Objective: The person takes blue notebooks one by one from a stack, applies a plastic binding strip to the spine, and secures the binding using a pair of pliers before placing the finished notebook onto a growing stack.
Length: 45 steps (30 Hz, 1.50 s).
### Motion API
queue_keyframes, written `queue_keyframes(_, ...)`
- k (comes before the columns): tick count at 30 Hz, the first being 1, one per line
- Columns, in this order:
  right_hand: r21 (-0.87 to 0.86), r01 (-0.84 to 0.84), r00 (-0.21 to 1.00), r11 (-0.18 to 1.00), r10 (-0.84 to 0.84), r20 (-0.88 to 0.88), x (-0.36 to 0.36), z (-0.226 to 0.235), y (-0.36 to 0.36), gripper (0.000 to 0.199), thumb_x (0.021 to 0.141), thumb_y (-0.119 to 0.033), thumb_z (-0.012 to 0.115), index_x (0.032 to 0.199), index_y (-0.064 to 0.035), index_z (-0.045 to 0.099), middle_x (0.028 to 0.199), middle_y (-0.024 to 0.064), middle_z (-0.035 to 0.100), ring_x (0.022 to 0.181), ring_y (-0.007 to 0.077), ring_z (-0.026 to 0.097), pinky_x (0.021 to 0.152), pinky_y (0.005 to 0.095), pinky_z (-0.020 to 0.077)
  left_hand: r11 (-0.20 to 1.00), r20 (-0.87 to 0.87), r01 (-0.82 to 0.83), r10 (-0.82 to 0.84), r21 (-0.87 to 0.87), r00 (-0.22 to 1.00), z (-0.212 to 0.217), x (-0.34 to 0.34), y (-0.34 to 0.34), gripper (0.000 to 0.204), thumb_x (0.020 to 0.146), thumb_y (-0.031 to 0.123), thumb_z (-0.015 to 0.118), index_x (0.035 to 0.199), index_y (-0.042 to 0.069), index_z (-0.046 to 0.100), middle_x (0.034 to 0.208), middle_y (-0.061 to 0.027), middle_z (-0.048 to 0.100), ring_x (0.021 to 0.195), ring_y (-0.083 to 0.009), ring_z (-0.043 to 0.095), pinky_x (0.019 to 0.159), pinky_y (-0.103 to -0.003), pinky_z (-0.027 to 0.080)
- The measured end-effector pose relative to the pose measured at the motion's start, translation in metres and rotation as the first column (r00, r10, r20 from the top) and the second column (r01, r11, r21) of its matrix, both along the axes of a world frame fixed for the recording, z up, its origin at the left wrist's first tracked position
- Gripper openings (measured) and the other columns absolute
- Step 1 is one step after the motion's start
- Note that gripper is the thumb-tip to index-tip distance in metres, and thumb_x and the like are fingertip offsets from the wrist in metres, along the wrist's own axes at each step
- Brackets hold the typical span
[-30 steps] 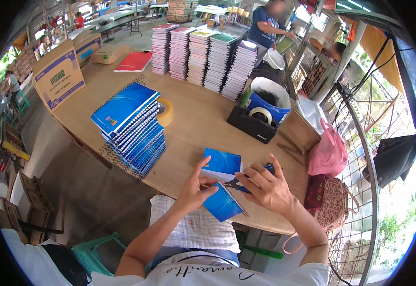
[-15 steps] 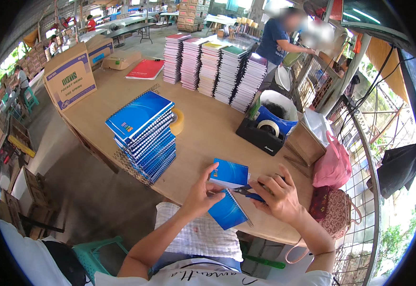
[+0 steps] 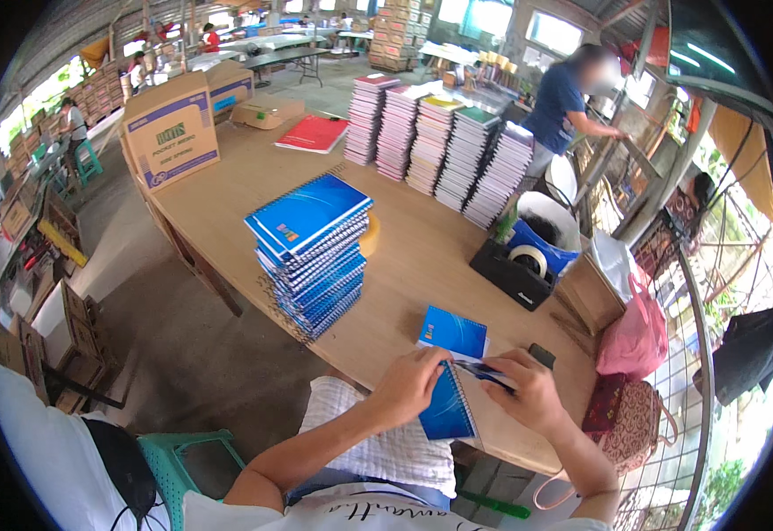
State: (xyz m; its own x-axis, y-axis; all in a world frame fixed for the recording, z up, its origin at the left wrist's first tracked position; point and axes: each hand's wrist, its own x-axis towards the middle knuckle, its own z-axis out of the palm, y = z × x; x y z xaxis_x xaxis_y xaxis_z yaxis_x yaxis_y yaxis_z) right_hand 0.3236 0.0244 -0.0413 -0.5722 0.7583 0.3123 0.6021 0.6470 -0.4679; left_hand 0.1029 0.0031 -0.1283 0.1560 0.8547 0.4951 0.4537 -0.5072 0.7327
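While the left hand (image 3: 408, 387) pinches the open blue spiral notebook (image 3: 448, 389) at the near table (image 3: 422, 257) edge, its fingers clamped on the cover, the right hand (image 3: 528, 394) grips a dark pen-like tool (image 3: 484, 374) across the spiral. Steady work here means pressing the cover flat and keeping the wrist low. Farther off stand the blue notebook stack (image 3: 311, 252), the tape dispenser (image 3: 515, 274), and rows of stacked notebooks (image 3: 444, 150).
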Motion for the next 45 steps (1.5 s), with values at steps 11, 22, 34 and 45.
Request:
queue_keyframes(11, 0.17, 0.146, 0.97, 0.975, -0.175, 0.171, 0.074, -0.12, -0.011, 0.04, 0.069, -0.017, 0.077, 0.108, -0.0075, 0.068, 0.107, 0.0143, 0.06, 0.099, 0.0344, 0.056, 0.088, 0.0439, 0.0473, 0.997, -0.746, 0.055, -0.078, -0.055, 0.662, 0.231, -0.165, 0.127, 0.008, 0.088, 0.011, 0.046, 0.096, 0.01, 0.048, 0.085, -0.0086, 0.054, 0.084, -0.0261, 0.054, 0.082, -0.039, 0.037)
queue_keyframes(22, 0.164, 0.356, 0.919, 0.92, -0.313, -0.24, 0.097, -0.12, 0.011, 0.023, 0.076, -0.014, 0.074, 0.095, -0.0016, 0.069, 0.098, 0.0136, 0.066, 0.091, 0.033, 0.062, 0.079, 0.0444, 0.05, 0.948, -0.317, 0.238, -0.165, 0.21, 0.934, 0.199, -0.085, 0.028, 0.021, 0.084, 0.014, 0.07, 0.103, 0.008, 0.061, 0.107, -0.009, 0.059, 0.103, -0.0247, 0.059, 0.086, -0.039, 0.047)
queue_keyframes(34, 0.304, 0.548, 0.765, 0.779, -0.614, 0.195, 0.215, -0.181, 0.21, 0.026, 0.082, -0.022, 0.068, 0.104, -0.0093, 0.059, 0.099, 0.0171, 0.063, 0.095, 0.0395, 0.061, 0.079, 0.0494, 0.0492, 0.772, -0.409, -0.276, 0.023, -0.572, 0.912, -0.055, -0.003, 0.186, 0.045, 0.066, 0.032, 0.084, 0.093, -0.001, 0.07, 0.096, -0.0199, 0.07, 0.091, -0.0351, 0.068, 0.081, -0.04, 0.056)
queue_keyframes(45, 0.545, 0.512, 0.769, 0.664, -0.637, 0.054, 0.145, -0.096, 0.157, 0.013, 0.088, -0.015, 0.058, 0.094, -0.0072, 0.05, 0.089, 0.0145, 0.061, 0.081, 0.0363, 0.064, 0.064, 0.0456, 0.0514, 0.774, -0.401, -0.316, 0.088, -0.548, 0.912, -0.054, -0.002, 0.173, 0.027, 0.067, 0.018, 0.078, 0.086, 0.002, 0.071, 0.089, -0.0195, 0.071, 0.087, -0.0315, 0.07, 0.078, -0.038, 0.056)
